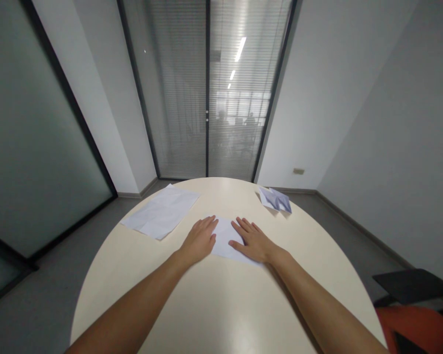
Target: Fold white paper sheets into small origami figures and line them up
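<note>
A sheet of white paper (223, 241) lies flat on the round table between and beneath my hands. On its left side rests my left hand (201, 239), palm down with fingers stretched forward. My right hand (254, 239) lies flat on the right side of the sheet, its fingers spread and thumb pointing left. Both hands hide parts of the sheet's edges. Neither hand grips anything.
The pale round table (203, 305) has a larger creased paper sheet (162, 211) at its left. A folded paper (275, 200) stands partly raised at the far right. An orange and black chair (417, 327) is at the lower right, and a glass partition (184, 98) rises beyond the table.
</note>
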`<state>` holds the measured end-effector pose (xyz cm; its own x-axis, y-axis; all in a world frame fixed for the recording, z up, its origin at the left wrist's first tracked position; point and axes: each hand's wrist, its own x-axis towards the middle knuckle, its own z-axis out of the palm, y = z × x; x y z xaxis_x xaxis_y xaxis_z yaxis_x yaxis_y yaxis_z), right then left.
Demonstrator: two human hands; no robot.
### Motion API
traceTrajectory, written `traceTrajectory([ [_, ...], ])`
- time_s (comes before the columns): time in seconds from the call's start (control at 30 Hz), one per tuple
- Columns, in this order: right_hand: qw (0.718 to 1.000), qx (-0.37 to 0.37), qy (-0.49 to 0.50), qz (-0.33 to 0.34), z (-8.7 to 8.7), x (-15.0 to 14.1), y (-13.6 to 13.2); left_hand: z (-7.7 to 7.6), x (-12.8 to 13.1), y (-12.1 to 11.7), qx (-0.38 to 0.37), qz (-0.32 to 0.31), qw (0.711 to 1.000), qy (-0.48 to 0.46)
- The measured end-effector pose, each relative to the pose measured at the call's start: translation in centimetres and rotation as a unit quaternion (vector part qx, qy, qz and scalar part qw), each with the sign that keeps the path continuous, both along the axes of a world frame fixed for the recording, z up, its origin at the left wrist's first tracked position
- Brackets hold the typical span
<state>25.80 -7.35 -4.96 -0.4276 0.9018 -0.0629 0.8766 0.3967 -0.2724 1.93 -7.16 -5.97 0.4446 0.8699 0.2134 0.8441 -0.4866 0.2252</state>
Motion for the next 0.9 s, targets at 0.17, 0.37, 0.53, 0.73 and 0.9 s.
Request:
traceTrajectory([
  [0.17,1.0,0.002,0.001,0.003,-0.1,0.1,0.1,0.1,-0.1,-0.2,-0.041,-0.044,0.998,0.016],
  [0.37,0.999,0.038,-0.002,-0.016,0.3,-0.1,-0.2,0.2,-0.1,-0.4,-0.022,-0.013,0.999,0.036],
  [0.53,0.995,0.057,0.045,0.066,0.5,-1.0,-0.7,0.3,-0.4,-0.4,-0.024,-0.081,0.996,0.012],
  [0.73,0.995,0.018,0.05,0.09,0.0,-0.8,-0.5,0.1,-0.3,-0.3,-0.035,-0.065,0.997,0.019],
  [0.9,0.996,0.073,0.029,0.04,0.3,0.5,0.3,-0.1,0.0,-0.3,-0.009,-0.002,0.999,0.039],
])
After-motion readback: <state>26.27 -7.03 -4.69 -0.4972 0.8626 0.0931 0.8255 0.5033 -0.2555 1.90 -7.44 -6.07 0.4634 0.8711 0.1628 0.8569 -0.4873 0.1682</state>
